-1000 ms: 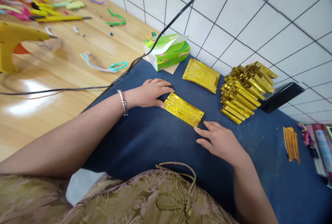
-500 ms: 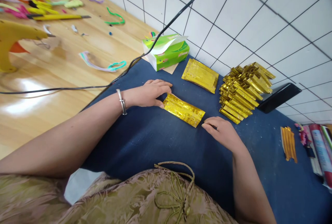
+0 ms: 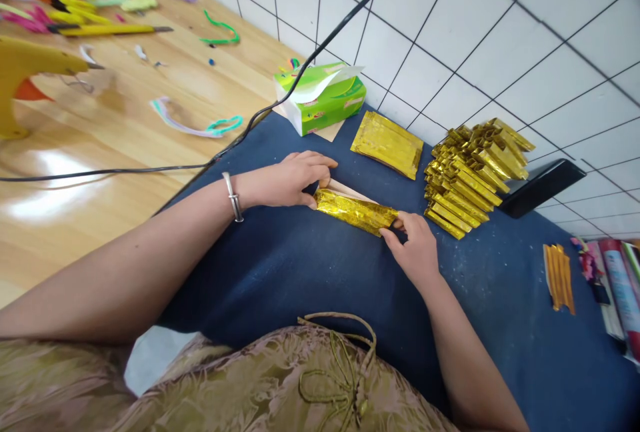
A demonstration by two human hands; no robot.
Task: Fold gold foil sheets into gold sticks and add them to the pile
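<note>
A sheet of gold foil paper (image 3: pixel 353 212) is bent lengthwise between my two hands, low over the dark blue table covering, and a strip of its pale underside shows along the far edge. My left hand (image 3: pixel 303 179) pinches its left end, thumb in front and fingers behind. At the right end, my right hand (image 3: pixel 413 245) grips it between thumb and fingers. Beyond the sheet lies a flat stack of gold foil paper (image 3: pixel 387 144). To the right of that, folded gold foil strips (image 3: pixel 463 182) are heaped against one another.
A green tissue box (image 3: pixel 325 99) stands by the tiled wall. A black phone (image 3: pixel 543 187) leans behind the folded strips. Across the left runs a black cable (image 3: pixel 255 124), near a yellow glue gun (image 3: pixel 37 79). Orange-gold strips (image 3: pixel 559 277) lie at the right.
My right hand has moved left and taken hold of the sheet's right end. The sheet, flat before, is now bent lengthwise. My left hand stays at its left end.
</note>
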